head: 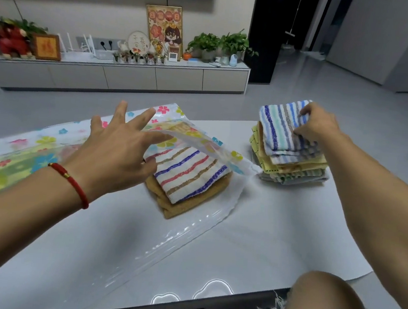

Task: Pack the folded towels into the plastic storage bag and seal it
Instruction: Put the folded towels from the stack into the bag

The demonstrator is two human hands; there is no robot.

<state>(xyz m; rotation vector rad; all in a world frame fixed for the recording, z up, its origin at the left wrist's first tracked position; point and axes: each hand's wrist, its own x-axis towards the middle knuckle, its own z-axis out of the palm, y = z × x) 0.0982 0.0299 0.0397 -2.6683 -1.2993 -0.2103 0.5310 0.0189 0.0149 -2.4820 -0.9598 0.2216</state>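
Reaching in from lower left, the left hand (121,144) has fingers spread open, lifting the upper flap of the bag (36,153) at its mouth, mid-frame. A red cord bracelet (73,184) circles that wrist. From the lower right, the right hand (318,125) is pinched shut on the top towel (280,129), blue and grey striped, tilted up off the stack (294,165) at right centre.

Table (252,233): white, glossy, filling the lower frame. Grey floor beyond; low cabinet (131,75) along the upper wall, carrying plants (218,43) and a framed picture (165,28).

Bag: thin clear plastic, flower print, lying flat toward the left edge. Inside its mouth: a folded tan towel (193,200) with a white towel (188,172), striped red, blue and brown, on top. Towels are soft terry, square-folded. A bare knee (325,305) sits lower right.
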